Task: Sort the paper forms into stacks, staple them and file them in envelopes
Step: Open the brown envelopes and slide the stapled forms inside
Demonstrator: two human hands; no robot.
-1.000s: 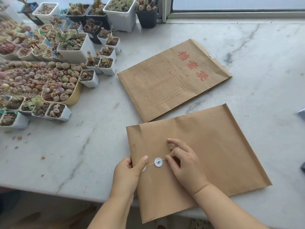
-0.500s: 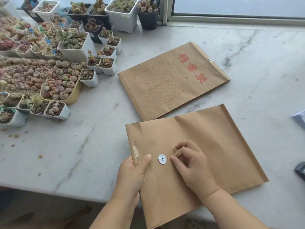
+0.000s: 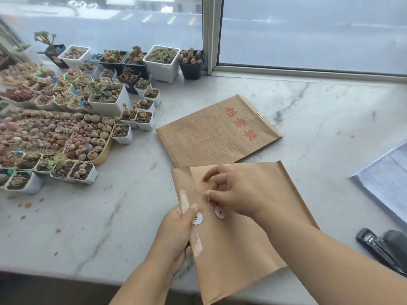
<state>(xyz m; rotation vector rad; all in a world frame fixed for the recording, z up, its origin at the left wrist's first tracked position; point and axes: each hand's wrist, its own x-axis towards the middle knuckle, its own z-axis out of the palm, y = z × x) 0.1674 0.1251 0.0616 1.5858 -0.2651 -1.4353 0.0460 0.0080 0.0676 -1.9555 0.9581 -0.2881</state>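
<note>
The plain brown kraft-paper envelope (image 3: pixel 246 227) is lying at the near edge of the white marble sill (image 3: pixel 88 227), its flap being gripped by the left hand (image 3: pixel 176 234), thumb beside one white paper washer (image 3: pixel 197 219). The thin white string (image 3: pixel 208 195) is being pinched by the curled fingers of the right hand (image 3: pixel 240 194) above the second washer (image 3: pixel 220 212). The filing step is judged in hand; further turns round the washers would be needed next. Two envelopes are counted, the printed one (image 3: pixel 218 133) farther off, one paper stack (image 3: pixel 389 181) and one black stapler (image 3: pixel 383 247) on the right.
</note>
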